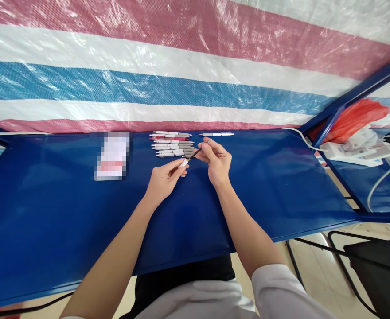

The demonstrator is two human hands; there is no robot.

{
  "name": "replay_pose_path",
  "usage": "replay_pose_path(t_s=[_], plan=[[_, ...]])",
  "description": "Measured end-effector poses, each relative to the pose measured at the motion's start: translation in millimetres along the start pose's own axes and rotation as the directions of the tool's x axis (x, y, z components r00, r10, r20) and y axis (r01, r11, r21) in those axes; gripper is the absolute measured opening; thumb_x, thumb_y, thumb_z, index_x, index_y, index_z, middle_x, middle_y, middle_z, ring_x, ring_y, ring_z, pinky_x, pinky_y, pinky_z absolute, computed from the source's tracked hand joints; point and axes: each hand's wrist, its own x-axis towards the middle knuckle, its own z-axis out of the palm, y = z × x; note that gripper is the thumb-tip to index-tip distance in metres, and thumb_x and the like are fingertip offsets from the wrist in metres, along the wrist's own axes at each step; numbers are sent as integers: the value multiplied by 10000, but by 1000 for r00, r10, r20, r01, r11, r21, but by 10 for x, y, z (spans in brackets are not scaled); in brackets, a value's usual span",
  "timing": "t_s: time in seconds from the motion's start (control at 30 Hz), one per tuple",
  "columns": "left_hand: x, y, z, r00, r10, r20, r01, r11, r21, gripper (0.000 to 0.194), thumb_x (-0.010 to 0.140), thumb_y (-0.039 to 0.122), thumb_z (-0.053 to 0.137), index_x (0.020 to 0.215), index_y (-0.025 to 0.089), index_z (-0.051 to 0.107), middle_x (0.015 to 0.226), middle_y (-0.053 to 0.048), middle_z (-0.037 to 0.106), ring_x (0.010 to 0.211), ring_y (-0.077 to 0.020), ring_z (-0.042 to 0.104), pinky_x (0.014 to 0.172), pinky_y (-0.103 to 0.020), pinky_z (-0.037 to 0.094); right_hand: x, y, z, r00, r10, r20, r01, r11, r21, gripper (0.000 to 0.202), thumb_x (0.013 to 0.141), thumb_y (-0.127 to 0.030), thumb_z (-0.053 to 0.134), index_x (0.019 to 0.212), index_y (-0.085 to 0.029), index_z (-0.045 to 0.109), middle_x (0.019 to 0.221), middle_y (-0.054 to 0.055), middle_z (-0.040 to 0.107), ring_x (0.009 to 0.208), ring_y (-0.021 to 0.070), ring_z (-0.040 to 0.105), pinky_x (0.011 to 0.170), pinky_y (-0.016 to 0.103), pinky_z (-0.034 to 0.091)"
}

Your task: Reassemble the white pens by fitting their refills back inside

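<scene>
My left hand point(167, 180) pinches a white pen barrel point(184, 163) over the middle of the blue table. From the barrel a thin dark refill point(195, 154) slants up to my right hand point(216, 161), whose thumb and finger close on its upper end. A small clear or metallic tip shows at those fingertips. Just beyond my hands lies a stack of white and grey pens point(173, 146), with a red one among them. One more pen point(216, 134) lies apart to the right, near the back edge.
A pixelated white item point(113, 156) lies at the left on the blue table point(55, 212). Striped plastic sheeting point(168, 88) hangs behind. At the right are a red plastic bag point(357, 117), white cables and a blue metal frame. A dark chair point(381, 270) stands at lower right.
</scene>
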Motion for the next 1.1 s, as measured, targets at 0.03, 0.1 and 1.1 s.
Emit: replay_pose_path(t_s=[0.03,0.1,1.1], plan=[[-1,5,-7,1000,17,-1,-17,1000,21,398,883,471,628,1137,173,700,982,-70,763,779,-195,713,827,-357,582,24,4,-22,1000,0,-19,1,1000,28,348,727,-440,765,1008,-240,720,907,-2,752,808,165,741,724,302,640],[2,13,-19,999,37,-5,-37,999,31,388,901,486,598,1113,173,684,980,-76,759,774,-192,712,803,-347,584,67,12,-60,998,1,-66,5,996,90,339,740,-431,752,1024,-251,710,909,-16,738,819,149,736,689,265,627],[153,-91,-59,968,-113,-223,-18,859,-512,357,746,272,799,1023,202,584,928,-40,762,861,-220,746,853,-436,599,39,151,6,995,80,59,-78,996,-35,335,741,-460,751,974,-226,703,857,4,742,717,149,717,639,297,640]])
